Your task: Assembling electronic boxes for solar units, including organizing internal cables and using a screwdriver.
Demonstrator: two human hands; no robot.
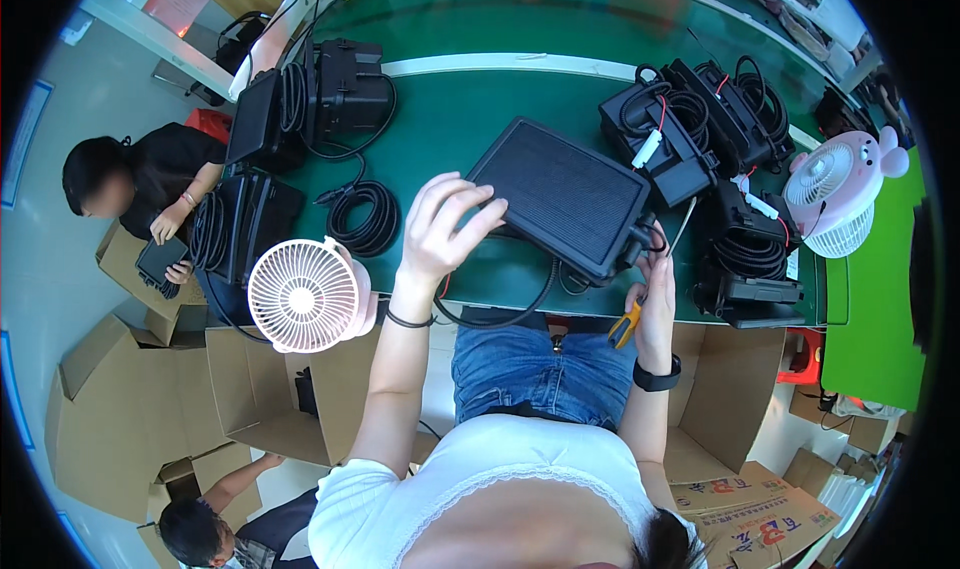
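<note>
A black rectangular box (565,194) with a ribbed lid is tilted above the green table, in front of me. My left hand (440,231) is at its left edge, fingers spread and bent slightly; I cannot tell whether they touch it. At the box's right corner, my right hand (652,294) has a yellow-handled hand tool (625,326), apparently pliers or cutters, tucked in its palm. The fingertips are partly hidden behind the box's corner and cable. A thin pale strip (684,224) sticks up beside them. A black cable (500,321) loops below the box.
Black boxes with coiled cables stand left (350,89) and right (690,149) on the green table (450,99). A pink-white fan (305,294) is left, a pink animal-shaped fan (840,179) right. Open cartons (270,399) stand below. Two people work at the left.
</note>
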